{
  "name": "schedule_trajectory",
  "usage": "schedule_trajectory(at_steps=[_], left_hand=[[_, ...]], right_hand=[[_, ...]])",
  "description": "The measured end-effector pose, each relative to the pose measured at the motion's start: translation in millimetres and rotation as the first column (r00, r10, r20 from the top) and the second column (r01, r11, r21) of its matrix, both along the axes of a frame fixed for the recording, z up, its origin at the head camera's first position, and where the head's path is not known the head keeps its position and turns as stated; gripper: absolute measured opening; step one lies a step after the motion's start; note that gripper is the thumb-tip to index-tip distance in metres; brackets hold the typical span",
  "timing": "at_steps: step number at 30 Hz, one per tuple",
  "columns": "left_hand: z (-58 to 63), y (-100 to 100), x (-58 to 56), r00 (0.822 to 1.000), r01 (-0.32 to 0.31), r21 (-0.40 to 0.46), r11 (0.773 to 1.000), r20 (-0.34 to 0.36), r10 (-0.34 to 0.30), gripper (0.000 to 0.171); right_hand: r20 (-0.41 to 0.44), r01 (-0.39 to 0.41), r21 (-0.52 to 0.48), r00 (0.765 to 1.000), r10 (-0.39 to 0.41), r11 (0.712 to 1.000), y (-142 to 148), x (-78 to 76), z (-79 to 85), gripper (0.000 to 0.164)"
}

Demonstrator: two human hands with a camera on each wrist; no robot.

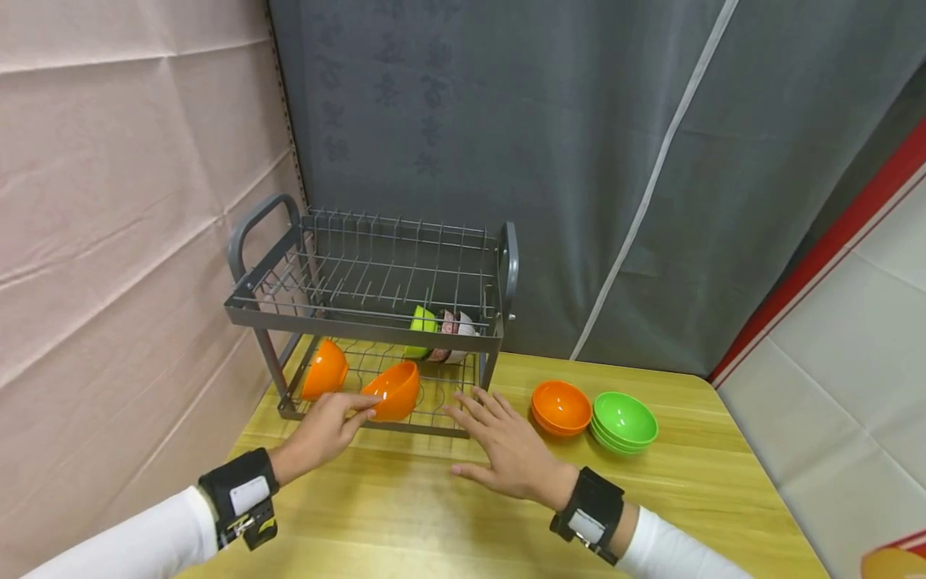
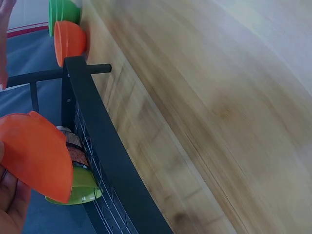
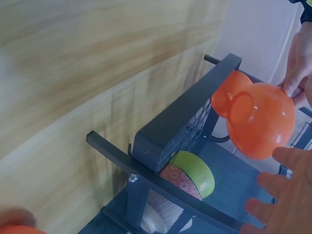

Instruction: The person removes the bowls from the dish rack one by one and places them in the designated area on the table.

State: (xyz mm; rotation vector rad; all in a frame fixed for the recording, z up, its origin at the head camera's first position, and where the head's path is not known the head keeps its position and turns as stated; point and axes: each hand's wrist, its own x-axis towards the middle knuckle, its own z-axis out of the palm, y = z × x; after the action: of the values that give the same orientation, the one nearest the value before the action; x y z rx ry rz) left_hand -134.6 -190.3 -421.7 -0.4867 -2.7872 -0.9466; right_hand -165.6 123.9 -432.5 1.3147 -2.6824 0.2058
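Observation:
My left hand (image 1: 328,430) pinches the rim of an orange bowl (image 1: 396,392) between thumb and fingers. That bowl is tilted at the front of the dish rack's lower tier, and in the right wrist view its rounded underside (image 3: 263,122) shows. Another orange bowl (image 1: 325,370) stands on edge at the left of the same tier. To the right, my right hand (image 1: 510,450) is spread with nothing in it, near the rack's front right corner. Further back on the lower tier stand a green bowl (image 1: 421,331), a pink patterned bowl (image 1: 443,334) and a whitish bowl (image 1: 464,334), partly hidden by the upper tier.
The dark two-tier dish rack (image 1: 362,328) stands on a wooden table (image 1: 405,507), near the left wall. Right of it sit stacked orange bowls (image 1: 561,406) and stacked green bowls (image 1: 625,420). A grey curtain (image 1: 579,161) hangs behind.

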Motion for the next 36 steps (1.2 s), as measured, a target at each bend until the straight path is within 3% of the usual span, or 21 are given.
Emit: schedule_trajectory(at_steps=[6, 15, 23, 29, 36], left_hand=[[-2.1, -2.5, 4.7, 0.992, 0.061, -0.115, 0.991, -0.106, -0.073, 0.026], [-2.1, -2.5, 8.0, 0.952, 0.118, -0.254, 0.960, -0.247, -0.182, 0.026], [0.8, 1.2, 13.2, 0.927, 0.153, -0.391, 0.908, -0.260, -0.269, 0.027], [-2.3, 2.5, 12.0, 0.898, 0.181, -0.417, 0.891, -0.298, -0.322, 0.025], [-4.4, 1.8, 11.8, 0.866, 0.190, -0.443, 0.876, -0.345, -0.362, 0.025]], right_hand=[[-0.034, 0.007, -0.013, 0.999, -0.007, 1.000, -0.9, -3.9, 6.1, 0.080], [-0.055, -0.027, -0.046, 0.998, 0.024, 0.999, -12.2, -11.5, 20.7, 0.081], [-0.014, -0.071, -0.014, 0.997, 0.070, 0.997, -27.5, -10.1, 28.0, 0.083], [0.019, -0.112, 0.033, 0.994, 0.112, 0.993, -37.8, -8.1, 27.0, 0.083], [-0.002, -0.184, 0.094, 0.983, 0.186, 0.978, -51.0, -9.3, 21.6, 0.084]])
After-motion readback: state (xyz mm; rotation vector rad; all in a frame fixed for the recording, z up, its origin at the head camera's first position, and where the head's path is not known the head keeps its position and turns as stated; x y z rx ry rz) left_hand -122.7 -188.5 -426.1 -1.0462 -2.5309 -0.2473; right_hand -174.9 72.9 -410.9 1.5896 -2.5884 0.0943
